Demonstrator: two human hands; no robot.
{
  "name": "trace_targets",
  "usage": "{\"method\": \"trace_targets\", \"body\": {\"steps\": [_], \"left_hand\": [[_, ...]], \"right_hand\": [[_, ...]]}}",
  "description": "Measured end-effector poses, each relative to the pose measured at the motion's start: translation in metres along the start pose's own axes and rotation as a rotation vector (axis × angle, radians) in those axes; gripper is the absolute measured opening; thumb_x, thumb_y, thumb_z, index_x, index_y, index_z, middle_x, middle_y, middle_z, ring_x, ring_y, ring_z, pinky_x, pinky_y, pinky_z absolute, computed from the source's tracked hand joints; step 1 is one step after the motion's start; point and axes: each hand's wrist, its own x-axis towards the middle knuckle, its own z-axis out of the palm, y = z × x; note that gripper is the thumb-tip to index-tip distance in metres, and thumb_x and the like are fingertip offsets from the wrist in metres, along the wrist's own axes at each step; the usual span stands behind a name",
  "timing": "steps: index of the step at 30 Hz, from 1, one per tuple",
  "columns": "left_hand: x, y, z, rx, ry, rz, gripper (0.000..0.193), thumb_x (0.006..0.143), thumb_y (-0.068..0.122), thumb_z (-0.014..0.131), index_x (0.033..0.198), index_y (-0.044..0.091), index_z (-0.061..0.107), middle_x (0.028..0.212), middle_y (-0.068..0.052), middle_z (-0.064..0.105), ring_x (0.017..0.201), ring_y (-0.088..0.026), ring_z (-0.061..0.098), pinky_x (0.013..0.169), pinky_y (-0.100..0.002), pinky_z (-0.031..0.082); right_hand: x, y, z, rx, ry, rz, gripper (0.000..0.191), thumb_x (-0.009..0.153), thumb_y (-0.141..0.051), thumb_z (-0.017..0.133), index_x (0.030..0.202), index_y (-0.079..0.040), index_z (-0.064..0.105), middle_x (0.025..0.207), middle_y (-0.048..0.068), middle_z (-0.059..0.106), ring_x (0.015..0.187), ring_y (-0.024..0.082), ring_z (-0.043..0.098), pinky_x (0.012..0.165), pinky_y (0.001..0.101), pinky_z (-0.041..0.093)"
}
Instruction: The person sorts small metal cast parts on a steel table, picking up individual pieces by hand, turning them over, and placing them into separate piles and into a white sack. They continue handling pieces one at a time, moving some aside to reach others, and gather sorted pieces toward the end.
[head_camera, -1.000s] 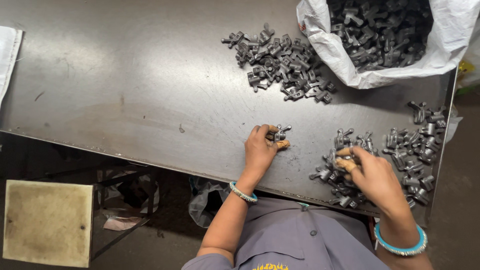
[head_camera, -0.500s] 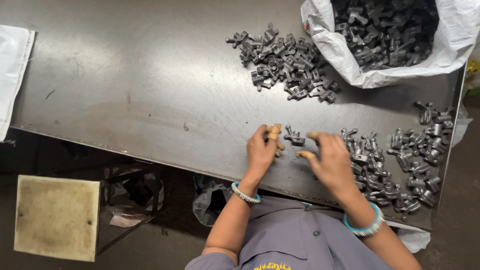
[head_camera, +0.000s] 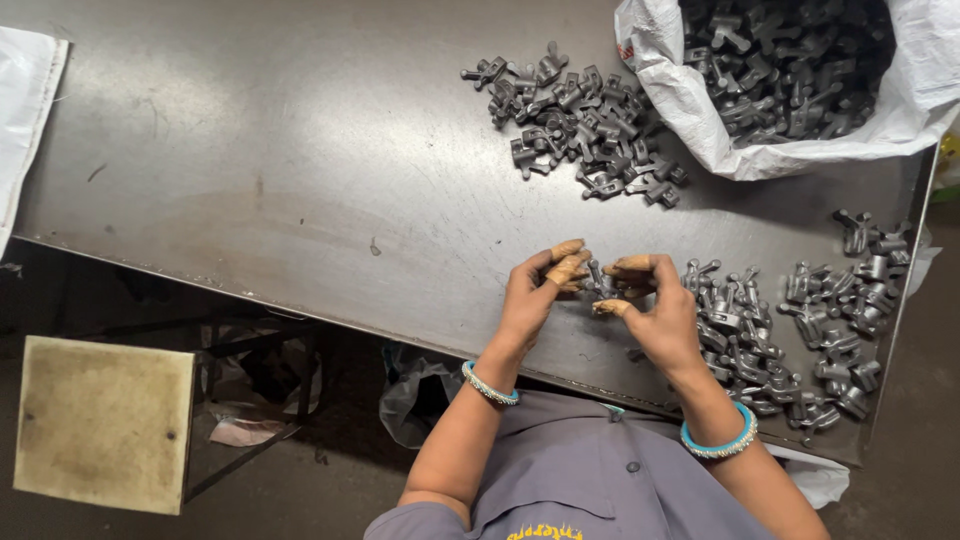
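Both my hands meet near the front edge of a dark metal table (head_camera: 300, 180). My left hand (head_camera: 535, 295) and my right hand (head_camera: 655, 305) pinch a small grey metal part (head_camera: 598, 280) between their taped fingertips. Just right of my right hand lies a loose pile of the same metal parts (head_camera: 790, 340). A second pile (head_camera: 580, 125) sits farther back on the table.
A white sack (head_camera: 800, 80) full of metal parts stands at the back right corner. A white cloth (head_camera: 25, 110) hangs at the table's left edge. A worn square stool (head_camera: 100, 425) stands on the floor to the lower left, beside crumpled bags (head_camera: 415, 395) under the table.
My right hand left the near pile and moved left to meet my left hand. Both hands now hold one part together.
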Motion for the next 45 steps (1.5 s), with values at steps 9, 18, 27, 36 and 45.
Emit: {"method": "trace_targets", "body": {"steps": [9, 18, 27, 36, 45], "left_hand": [[0.01, -0.019, 0.003, -0.121, -0.034, -0.154, 0.021, 0.093, 0.004, 0.073, 0.113, -0.004, 0.073, 0.1, -0.007, 0.075, 0.087, -0.012, 0.07, 0.072, -0.026, 0.058], [0.006, -0.019, -0.005, -0.314, -0.018, -0.259, 0.023, 0.093, 0.01, 0.072, 0.113, -0.002, 0.072, 0.098, -0.01, 0.075, 0.084, -0.019, 0.073, 0.072, -0.036, 0.062], [0.007, -0.018, -0.006, -0.324, -0.033, -0.26, 0.025, 0.094, 0.009, 0.071, 0.115, -0.004, 0.07, 0.1, -0.013, 0.075, 0.087, -0.021, 0.075, 0.075, -0.038, 0.064], [0.003, -0.027, 0.0, -0.136, 0.026, -0.063, 0.02, 0.092, 0.004, 0.075, 0.109, -0.006, 0.071, 0.097, -0.012, 0.074, 0.082, -0.017, 0.072, 0.072, -0.034, 0.063], [-0.014, -0.035, 0.049, 0.076, -0.08, -0.141, 0.018, 0.09, 0.01, 0.075, 0.103, -0.002, 0.072, 0.091, -0.006, 0.074, 0.076, -0.011, 0.07, 0.062, -0.026, 0.061]], "right_hand": [[-0.022, 0.0, -0.008, -0.143, 0.026, -0.126, 0.056, 0.077, -0.006, 0.085, 0.126, -0.002, 0.056, 0.121, 0.012, 0.072, 0.102, 0.021, 0.071, 0.089, 0.0326, 0.057], [-0.028, 0.004, -0.011, -0.086, 0.052, -0.124, 0.057, 0.078, -0.004, 0.084, 0.127, -0.001, 0.055, 0.123, 0.011, 0.071, 0.102, 0.02, 0.071, 0.09, 0.0322, 0.057], [-0.027, 0.009, -0.009, -0.085, 0.098, -0.105, 0.043, 0.083, 0.001, 0.079, 0.122, -0.003, 0.061, 0.111, 0.009, 0.074, 0.099, 0.019, 0.073, 0.091, 0.0326, 0.057], [-0.024, -0.002, -0.028, -0.133, 0.147, -0.066, 0.048, 0.077, -0.002, 0.084, 0.121, -0.003, 0.065, 0.108, 0.011, 0.072, 0.089, 0.018, 0.069, 0.084, 0.0313, 0.056], [-0.003, -0.015, -0.083, -0.323, 0.189, -0.037, 0.034, 0.079, -0.002, 0.079, 0.112, -0.003, 0.072, 0.103, 0.013, 0.07, 0.086, 0.025, 0.067, 0.076, 0.034, 0.055]]}}
